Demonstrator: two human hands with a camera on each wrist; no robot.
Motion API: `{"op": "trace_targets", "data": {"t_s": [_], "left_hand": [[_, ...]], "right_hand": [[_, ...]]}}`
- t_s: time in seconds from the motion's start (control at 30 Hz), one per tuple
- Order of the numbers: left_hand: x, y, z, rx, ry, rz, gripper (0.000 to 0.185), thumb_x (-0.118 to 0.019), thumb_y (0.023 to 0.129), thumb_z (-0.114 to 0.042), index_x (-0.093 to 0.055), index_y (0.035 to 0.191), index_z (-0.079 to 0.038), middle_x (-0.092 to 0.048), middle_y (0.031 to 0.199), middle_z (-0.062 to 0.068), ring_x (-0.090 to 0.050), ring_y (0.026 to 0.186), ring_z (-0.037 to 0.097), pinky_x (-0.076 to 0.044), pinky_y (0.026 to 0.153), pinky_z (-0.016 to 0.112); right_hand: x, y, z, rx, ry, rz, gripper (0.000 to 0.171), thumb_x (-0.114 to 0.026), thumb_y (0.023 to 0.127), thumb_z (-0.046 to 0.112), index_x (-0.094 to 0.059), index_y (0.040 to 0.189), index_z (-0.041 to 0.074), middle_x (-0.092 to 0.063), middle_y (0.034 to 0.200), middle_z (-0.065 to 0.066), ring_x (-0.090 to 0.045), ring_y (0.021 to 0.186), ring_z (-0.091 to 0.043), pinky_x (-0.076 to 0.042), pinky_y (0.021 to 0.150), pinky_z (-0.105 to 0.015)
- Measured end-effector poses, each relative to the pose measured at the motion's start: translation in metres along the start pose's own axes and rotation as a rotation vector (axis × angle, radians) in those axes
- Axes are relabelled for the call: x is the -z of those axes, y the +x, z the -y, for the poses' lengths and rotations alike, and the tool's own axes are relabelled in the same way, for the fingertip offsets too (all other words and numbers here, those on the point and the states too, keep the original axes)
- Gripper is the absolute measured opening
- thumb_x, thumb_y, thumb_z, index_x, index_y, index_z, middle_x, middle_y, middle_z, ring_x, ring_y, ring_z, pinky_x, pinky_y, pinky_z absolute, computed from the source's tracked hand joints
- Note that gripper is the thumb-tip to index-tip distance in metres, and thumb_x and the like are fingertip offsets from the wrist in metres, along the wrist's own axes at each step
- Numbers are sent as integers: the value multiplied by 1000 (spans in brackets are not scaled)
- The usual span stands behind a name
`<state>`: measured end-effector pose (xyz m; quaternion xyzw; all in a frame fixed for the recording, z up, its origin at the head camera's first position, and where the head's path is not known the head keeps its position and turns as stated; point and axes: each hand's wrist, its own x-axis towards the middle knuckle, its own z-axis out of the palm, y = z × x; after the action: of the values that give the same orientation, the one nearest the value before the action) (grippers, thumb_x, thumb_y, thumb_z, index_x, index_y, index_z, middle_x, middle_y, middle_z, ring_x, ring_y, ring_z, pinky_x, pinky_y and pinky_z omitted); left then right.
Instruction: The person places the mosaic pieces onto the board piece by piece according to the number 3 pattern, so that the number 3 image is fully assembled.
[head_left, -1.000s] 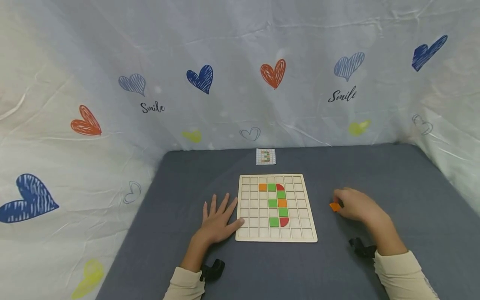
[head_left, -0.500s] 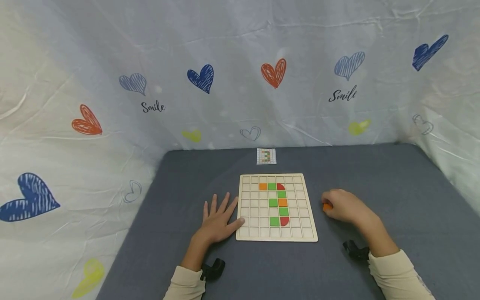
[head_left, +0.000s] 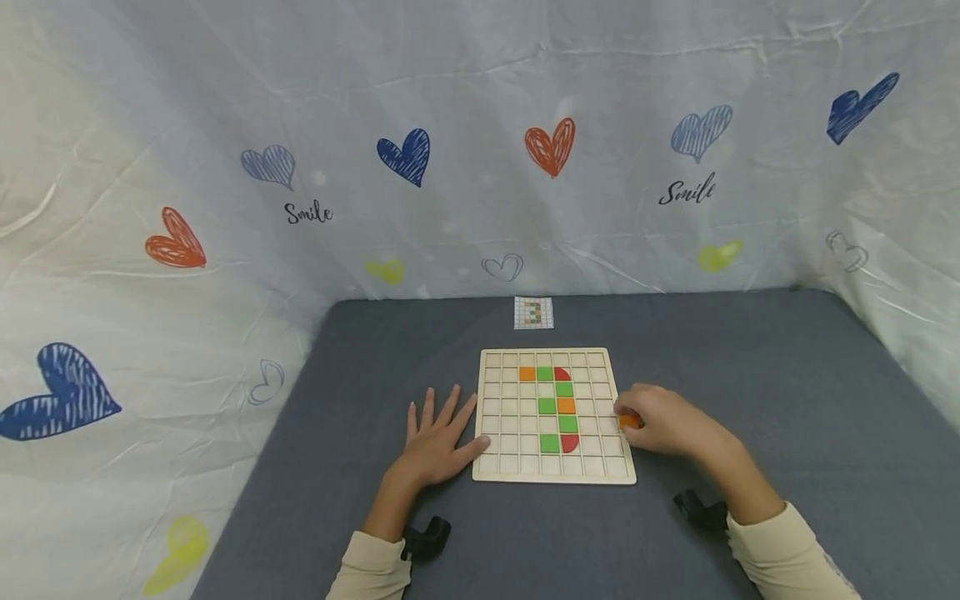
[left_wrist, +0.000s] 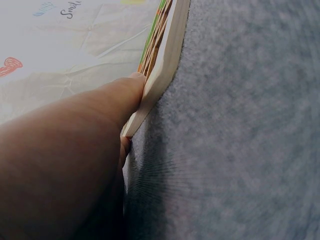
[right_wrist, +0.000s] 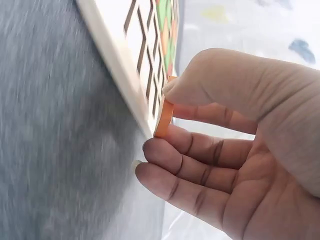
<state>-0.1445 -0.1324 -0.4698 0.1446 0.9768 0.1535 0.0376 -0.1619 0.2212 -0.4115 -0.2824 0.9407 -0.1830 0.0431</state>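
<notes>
A pale wooden grid board (head_left: 506, 462) lies flat on the table, with green, orange and red tiles set in several of its cells. My left hand (head_left: 431, 450) is spread on the cloth at the board's left side, its thumb resting on the frame. In the left wrist view that thumb (left_wrist: 125, 95) lies over the board's edge. My right hand (head_left: 663, 421) is at the board's right edge and pinches an orange tile (right_wrist: 166, 117) between thumb and fingers. From the head view, the fingers partly cover this tile.
Behind the board lies a small printed card (head_left: 533, 313) with a coloured grid pattern. Dark grey cloth (head_left: 390, 350) covers the table. A white curtain (head_left: 465, 200) with printed hearts hangs along the back and left side. Each wrist carries a black camera mount (head_left: 427, 537).
My right hand has moved left with the orange tile, from the cloth to the board's right edge. The left hand and the board have stayed in place.
</notes>
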Motion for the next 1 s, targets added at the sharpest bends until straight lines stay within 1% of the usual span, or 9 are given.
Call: {"op": "trace_targets", "data": {"t_s": [0.2,0.27,0.37,0.57,0.63,0.7,0.83,0.9,1.0], "left_hand": [[0,0,0,-2,-5,1,73,-33,85,-68,-19,145,-30,-8,150,1,7,134,35,7,100,58],[0,1,0,0,-3,-2,73,-32,84,-68,-19,145,-30,-8,150,1,7,134,35,7,100,58],[-1,1,0,1,-1,-5,73,-32,84,-69,-19,145,-30,-8,150,1,7,134,35,6,100,58],[0,0,-1,2,-5,-5,73,-34,84,-68,-20,145,-29,-9,150,1,7,134,36,5,100,58],[1,0,-2,2,-11,-8,73,-35,84,-67,-21,145,-29,-9,150,2,6,134,36,5,100,58],[1,0,-1,-3,-13,-9,72,-36,85,-66,-21,145,-28,-10,150,3,6,134,37,6,99,59],[0,0,-1,-6,-18,-10,72,-37,85,-65,-23,145,-27,-11,150,4,5,133,38,5,99,60],[-1,0,0,-8,-12,-8,72,-37,85,-65,-22,145,-27,-11,150,4,6,133,38,5,99,60],[-1,0,1,-7,-6,-7,72,-35,85,-67,-21,145,-29,-9,150,2,7,134,36,5,100,59]], "right_hand": [[-6,7,15,61,-6,18,21,-63,70,4,-65,90,9,-47,75,3,-40,65,-10,-34,54,-23],[-8,9,19,86,-7,30,21,-62,69,3,-65,89,10,-47,76,4,-40,66,-10,-34,55,-23],[-11,13,23,134,-1,38,20,-62,68,0,-64,84,12,-46,73,4,-39,64,-10,-33,55,-23],[-17,18,34,176,2,44,20,-62,69,2,-61,85,14,-47,74,4,-40,62,-8,-35,54,-22],[-19,20,38,193,-11,35,17,-62,69,3,-60,81,15,-47,74,5,-40,63,-8,-35,54,-21],[-20,23,43,218,-29,15,16,-61,68,1,-57,73,16,-43,69,6,-37,60,-8,-32,52,-21],[-24,28,53,274,-60,-6,22,-59,66,-1,-49,62,18,-34,62,9,-29,56,-7,-26,49,-20],[-27,31,59,294,-72,1,23,-57,66,-2,-47,60,17,-29,61,10,-26,55,-6,-23,49,-20],[-30,35,66,311,-90,6,24,-59,68,-1,-46,58,17,-28,59,10,-25,54,-5,-22,48,-20]]}}
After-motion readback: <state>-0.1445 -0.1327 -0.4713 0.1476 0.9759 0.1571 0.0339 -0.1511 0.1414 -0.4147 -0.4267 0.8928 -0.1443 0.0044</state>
